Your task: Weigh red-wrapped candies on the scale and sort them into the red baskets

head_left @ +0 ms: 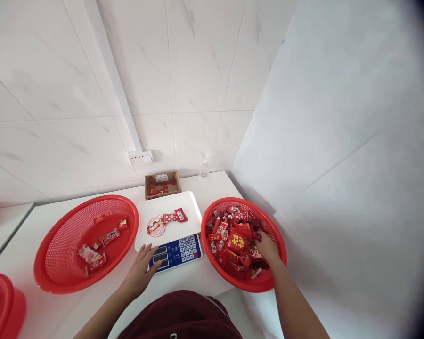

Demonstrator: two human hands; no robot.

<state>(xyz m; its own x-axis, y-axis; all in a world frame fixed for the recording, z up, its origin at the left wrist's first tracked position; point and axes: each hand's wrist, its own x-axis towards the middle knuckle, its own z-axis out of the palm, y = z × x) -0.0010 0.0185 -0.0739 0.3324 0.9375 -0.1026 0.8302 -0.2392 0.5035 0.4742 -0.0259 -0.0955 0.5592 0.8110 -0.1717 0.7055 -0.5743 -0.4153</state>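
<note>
My left hand (141, 269) lies with spread fingers at the left end of the blue keypad panel of a digital scale (188, 249), holding nothing. On the scale's white tray (173, 200) are a round red-and-white sticker (156, 226) and a red polka-dot candy packet (175, 216). My right hand (266, 247) reaches into the right red basket (281, 249), its fingers curled among the wrapped candies (237, 241). The fingertips touch a dark red wrapper; what they grip is partly hidden.
A larger red basket (53, 242) at left holds several packets (90, 256). Another red basket (16, 306) is cut off at lower left. Behind the scale stand a small cardboard box (162, 176) and a clear bottle (204, 168). Walls rise behind and on the right.
</note>
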